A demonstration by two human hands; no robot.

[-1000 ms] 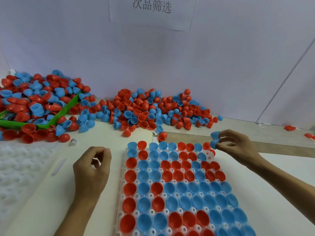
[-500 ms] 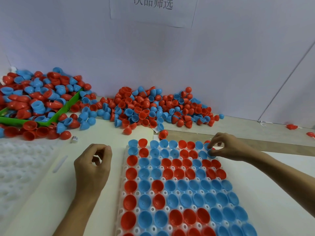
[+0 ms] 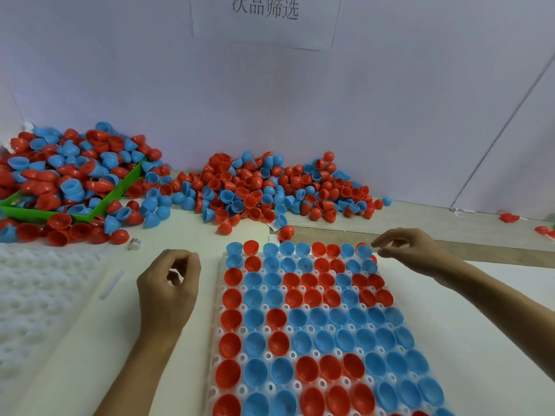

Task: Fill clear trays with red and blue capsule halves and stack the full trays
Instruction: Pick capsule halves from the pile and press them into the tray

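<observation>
Right hand (image 3: 411,250) first: its fingers (image 3: 379,242) are loosely curled with thumb and forefinger tips close together, and nothing visible is pinched between them; they hover just at the 3 o'clock side of a blue capsule half (image 3: 364,251) sitting at the far right corner of the clear tray (image 3: 216,349). Left hand (image 3: 168,283) sits at the tray's 9 o'clock side, fingers curled in toward the thumb; whether anything sits inside that curl, I cannot tell. The tray lies flat on the pale desk (image 3: 75,355), its pockets filled with red and blue halves, open sides up, in mixed rows. At 12 o'clock from the tray, a loose heap of capsule halves (image 3: 270,187) lies against the wall. At 10 o'clock, a green bin (image 3: 120,190) overflows with more halves. A white dimpled sheet (image 3: 36,295) lies at 9 o'clock, and a paper sign (image 3: 264,13) hangs on the wall above.
</observation>
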